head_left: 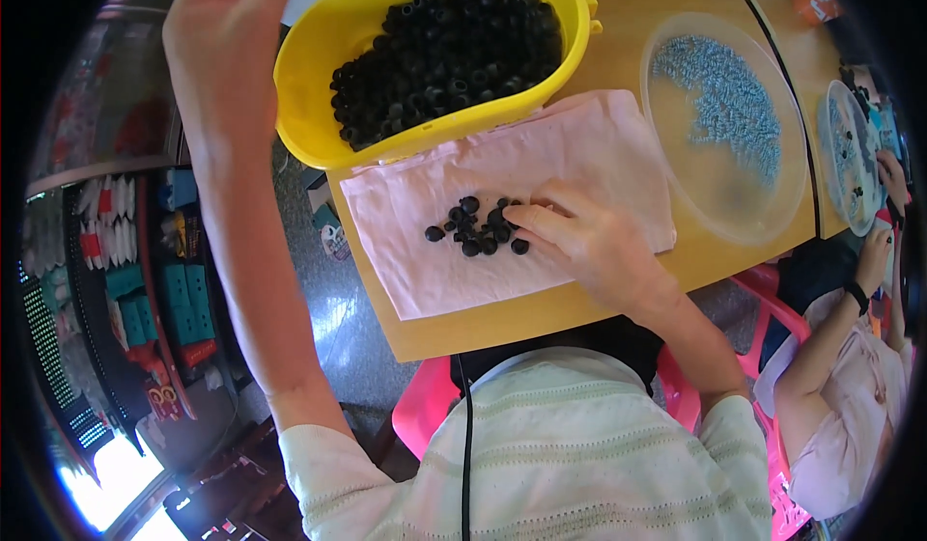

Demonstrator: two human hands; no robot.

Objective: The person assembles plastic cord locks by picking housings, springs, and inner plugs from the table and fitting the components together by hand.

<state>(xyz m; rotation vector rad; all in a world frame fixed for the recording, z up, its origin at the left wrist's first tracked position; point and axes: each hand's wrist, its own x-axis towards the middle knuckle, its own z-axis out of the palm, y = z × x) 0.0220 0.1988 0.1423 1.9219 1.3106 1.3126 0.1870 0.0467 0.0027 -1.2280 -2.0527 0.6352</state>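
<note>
A small pile of round black plastic pieces [470, 225], some looking like hollow caps, lies on a pink cloth [406, 276] in front of me. My right hand [589, 242] is at the right side of the pile, fingertips bent together on a black piece; the hand partly hides what it grips. My left hand [232, 5] is raised at the top left, beside the yellow tub [323, 140]. Its fingers run out of the picture, so their grip is hidden. Many more of the black pieces [454, 54] fill the tub, which stands just behind the cloth.
A clear round tray [719, 208] with many small light-blue pieces [724, 102] stands right of the cloth. Farther right, another person [840, 387] works at a second tray [840, 145]. The table's front edge [483, 338] is close to me. Shelves [145, 280] with packets stand at left.
</note>
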